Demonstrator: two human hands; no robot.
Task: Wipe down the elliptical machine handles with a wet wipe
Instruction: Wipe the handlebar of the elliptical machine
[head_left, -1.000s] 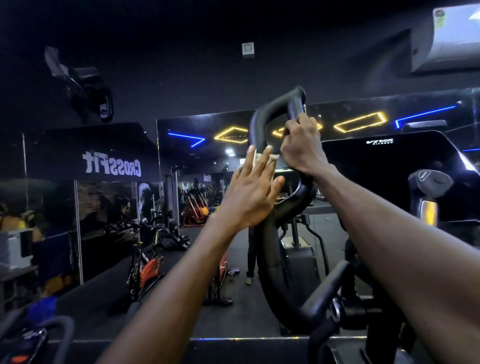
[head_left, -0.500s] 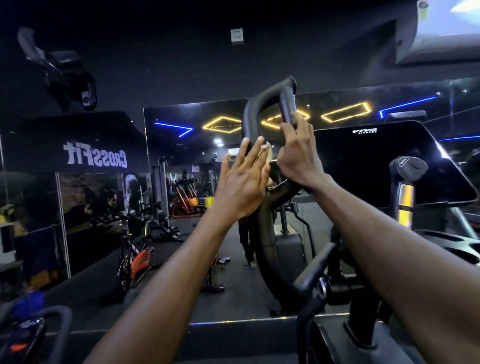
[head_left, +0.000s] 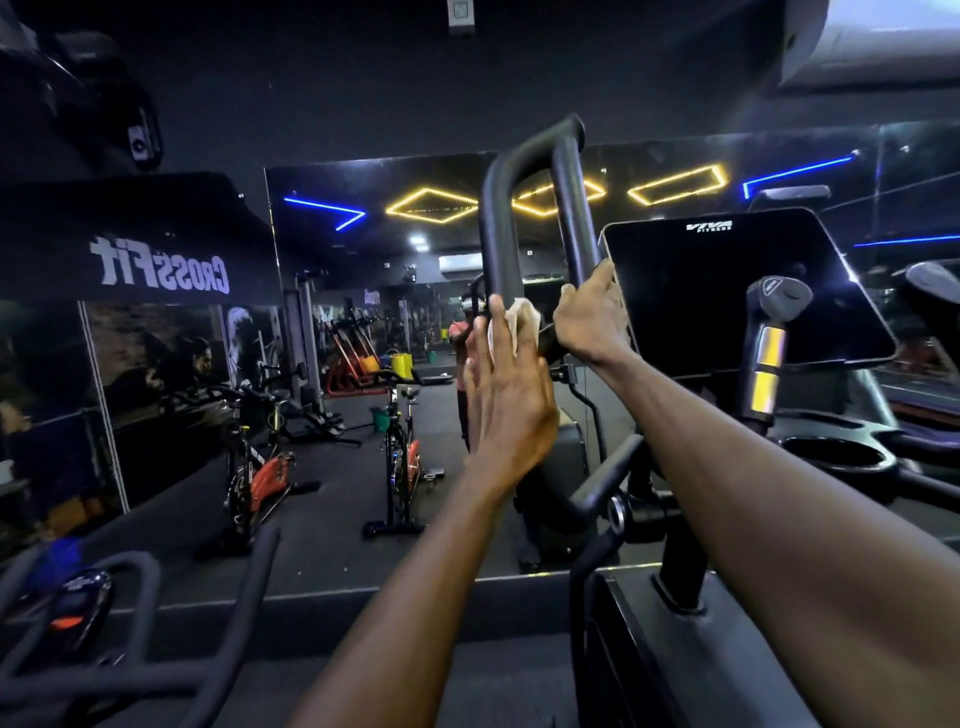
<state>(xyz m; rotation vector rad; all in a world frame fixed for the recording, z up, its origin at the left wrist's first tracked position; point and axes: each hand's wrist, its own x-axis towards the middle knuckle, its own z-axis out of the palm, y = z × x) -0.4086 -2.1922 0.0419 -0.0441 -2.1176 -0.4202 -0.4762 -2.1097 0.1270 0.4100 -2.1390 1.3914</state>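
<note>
The elliptical's black looped handle (head_left: 498, 223) rises in the middle of the head view. My left hand (head_left: 506, 395) lies flat with straight fingers against the loop's left bar and presses a white wet wipe (head_left: 519, 317) onto it. My right hand (head_left: 589, 317) grips the loop's right bar lower down, fingers curled round it. The wipe shows only above my left fingertips.
The machine's dark console screen (head_left: 737, 291) stands right of the handle, with a grip post (head_left: 769, 338) and a cup holder (head_left: 836, 452) beyond. A mirror wall ahead reflects spin bikes (head_left: 260, 467). Another machine's handlebars (head_left: 130, 623) fill the lower left.
Both hands have slid down the handle loop, leaving its top bare. The left hand still presses the wipe on the left bar; the right hand grips lower on the right bar.
</note>
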